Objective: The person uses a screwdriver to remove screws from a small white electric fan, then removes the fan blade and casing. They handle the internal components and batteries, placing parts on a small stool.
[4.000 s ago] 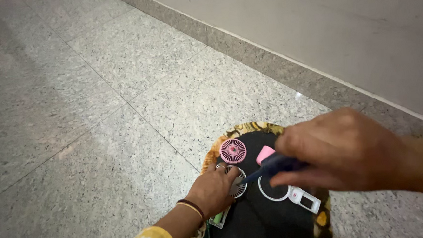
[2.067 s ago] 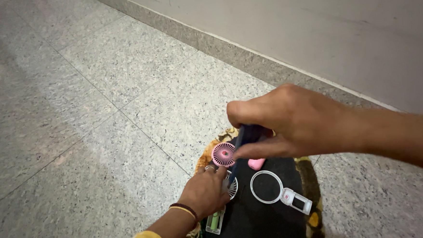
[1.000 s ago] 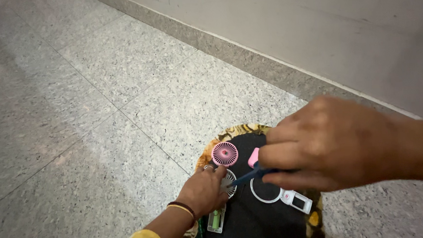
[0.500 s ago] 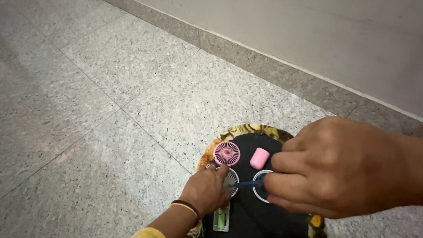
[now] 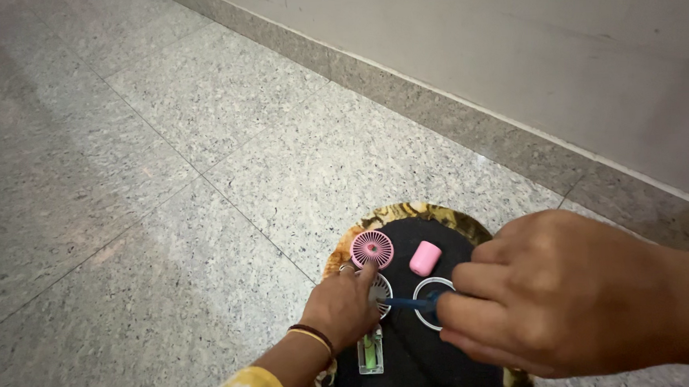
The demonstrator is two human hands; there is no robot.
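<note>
My left hand (image 5: 341, 310) presses down on a small white fan body (image 5: 380, 292) lying on a black mat (image 5: 424, 362) with a yellow patterned rim. Its handle with a green battery (image 5: 371, 351) sticks out below my wrist. My right hand (image 5: 558, 294) grips a blue screwdriver (image 5: 405, 301), its tip pointing left at the fan's hub. A pink fan grille (image 5: 372, 248) and a pink cap (image 5: 424, 258) lie just beyond. A white ring cover (image 5: 427, 286) sits partly under my right fingers.
The mat rests on a grey speckled tile floor (image 5: 163, 187). A pale wall with a grey skirting strip (image 5: 450, 113) runs diagonally behind the mat.
My right hand has dropped lower and nearer, bringing the screwdriver level with its tip at the fan hub. It now covers most of the white ring. My left hand stays on the fan.
</note>
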